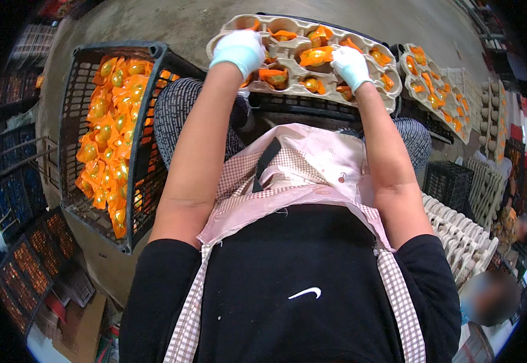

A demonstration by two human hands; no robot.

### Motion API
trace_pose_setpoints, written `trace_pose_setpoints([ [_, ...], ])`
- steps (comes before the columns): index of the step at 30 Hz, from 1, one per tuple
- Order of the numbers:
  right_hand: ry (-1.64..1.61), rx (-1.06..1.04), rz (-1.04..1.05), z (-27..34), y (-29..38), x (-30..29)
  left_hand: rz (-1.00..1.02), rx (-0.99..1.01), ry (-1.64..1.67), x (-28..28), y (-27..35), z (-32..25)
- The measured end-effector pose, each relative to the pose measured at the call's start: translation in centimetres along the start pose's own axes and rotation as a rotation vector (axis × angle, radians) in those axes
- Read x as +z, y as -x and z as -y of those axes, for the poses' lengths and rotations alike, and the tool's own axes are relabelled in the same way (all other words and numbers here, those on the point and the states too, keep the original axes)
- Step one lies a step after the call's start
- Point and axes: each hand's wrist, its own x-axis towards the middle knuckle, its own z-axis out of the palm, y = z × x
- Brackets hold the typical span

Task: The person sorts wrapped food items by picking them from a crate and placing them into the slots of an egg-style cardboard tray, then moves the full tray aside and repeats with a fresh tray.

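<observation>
A moulded pulp tray (290, 81) lies before me on a dark crate, with small yellow-green round items in orange wrappers in its cups. My left hand (240, 49), in a white glove, is over the tray's far left cups; its fingers are curled, and what they hold is hidden. My right hand (351, 67), also gloved, has its fingertips pinched at the right end of an orange-wrapped item (316, 56) near the tray's middle. Another wrapped item (273, 78) sits in a near cup between my hands.
Left of my knee stands a tilted black plastic crate (143, 113) with many orange-wrapped items (109, 131). A second filled pulp tray (436, 93) lies to the right. Stacked pulp trays (461, 236) and a black crate (448, 181) are at my right side, near another person (490, 297).
</observation>
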Motion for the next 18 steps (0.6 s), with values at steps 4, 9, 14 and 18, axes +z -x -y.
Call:
trace_pose_setpoints([
  [4, -0.158, 0.272, 0.158, 3.6, 0.0, -2.7, 0.082, 0.062, -0.242, 2.6, 2.4, -3.3],
  [9, -0.053, 0.206, 0.079, 3.2, 0.1, -3.7, 0.090, 0.057, -0.301, 2.8, 3.0, -4.0],
  [14, -0.089, 0.067, 0.090, 3.4, -0.3, -2.6, 0.061, 0.040, -0.341, 3.5, 2.3, -4.1],
  [18, 0.069, 0.090, 0.194, 4.2, -0.3, -3.3, 0.015, 0.070, -0.329, 4.0, 2.1, -3.6],
])
